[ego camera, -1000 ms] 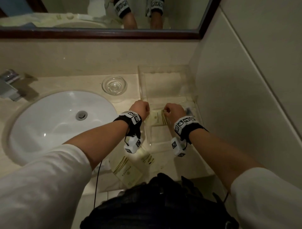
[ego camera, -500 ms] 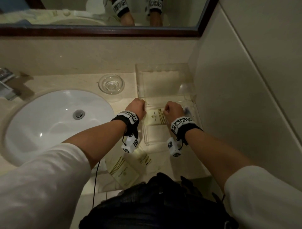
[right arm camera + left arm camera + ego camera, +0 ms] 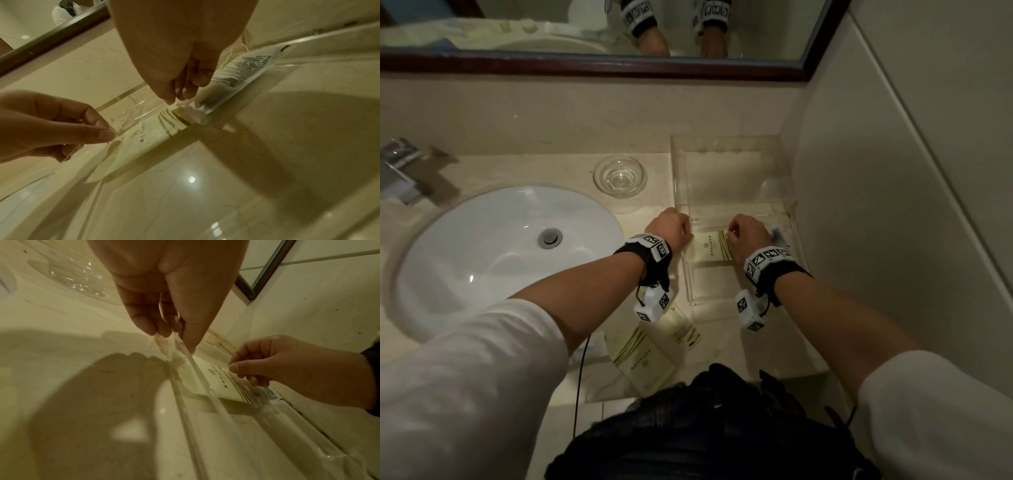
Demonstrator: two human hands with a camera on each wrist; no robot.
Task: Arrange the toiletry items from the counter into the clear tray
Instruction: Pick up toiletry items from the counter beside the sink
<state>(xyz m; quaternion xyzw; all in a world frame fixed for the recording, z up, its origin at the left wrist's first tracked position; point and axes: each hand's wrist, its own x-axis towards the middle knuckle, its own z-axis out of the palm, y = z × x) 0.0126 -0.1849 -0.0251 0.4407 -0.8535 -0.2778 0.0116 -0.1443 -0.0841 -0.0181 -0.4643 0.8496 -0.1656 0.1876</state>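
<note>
The clear tray (image 3: 714, 286) sits on the counter against the right wall. My left hand (image 3: 671, 229) pinches its left wall (image 3: 205, 394), thumb inside and fingers outside (image 3: 180, 337). A cream packet (image 3: 710, 248) with gold stripes lies flat inside the tray (image 3: 205, 378). My right hand (image 3: 743, 236) has its fingertips bunched on the packet's striped right end (image 3: 180, 95). A white sachet (image 3: 242, 69) with black print lies along the tray's right side. Two more cream packets (image 3: 643, 356) (image 3: 683, 330) lie on the counter near its front edge.
A small glass dish (image 3: 619, 174) stands left of the tray. The white sink (image 3: 506, 253) and chrome faucet (image 3: 400, 171) fill the left of the counter. A mirror (image 3: 585, 31) runs along the back, and the tiled wall (image 3: 876, 205) closes the right side.
Both hands stay where they were, the left on the tray wall and the right on the packet's end. Only my head view shifts slightly.
</note>
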